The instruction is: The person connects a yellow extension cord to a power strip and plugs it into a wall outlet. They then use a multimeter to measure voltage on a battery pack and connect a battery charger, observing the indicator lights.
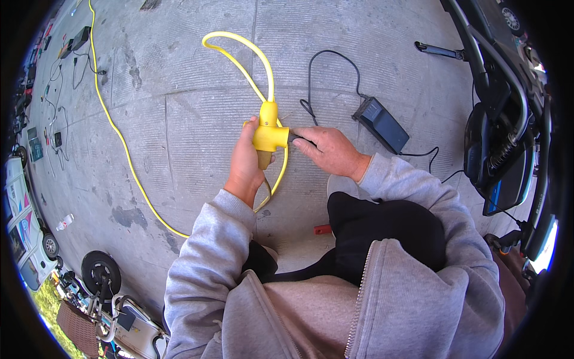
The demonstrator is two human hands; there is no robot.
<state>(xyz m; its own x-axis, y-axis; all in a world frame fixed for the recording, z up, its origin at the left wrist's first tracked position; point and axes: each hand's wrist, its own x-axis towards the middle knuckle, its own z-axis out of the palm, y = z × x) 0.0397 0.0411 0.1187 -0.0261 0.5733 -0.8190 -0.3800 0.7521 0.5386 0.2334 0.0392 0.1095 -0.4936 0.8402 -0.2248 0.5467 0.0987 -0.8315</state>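
Note:
My left hand (245,157) is wrapped round a yellow multi-way extension socket (270,137), with its thumb along the near side. From the top of the socket a yellow cable (266,72) loops away and back. My right hand (329,149) pinches a black plug (295,137) at the socket's right-hand outlet; how deep the plug sits is hidden. To the right, a black charger (382,125) lies on the ground, a black cord (335,51) curling from its upper end back toward my right hand.
A black scooter or motorbike (496,119) stands at the right, a cord running toward it from the charger. The yellow cable continues across the concrete floor (179,72). Several chargers and cords (78,39) lie far left; a white vehicle (27,221) and a two-wheeler (101,275) stand lower left.

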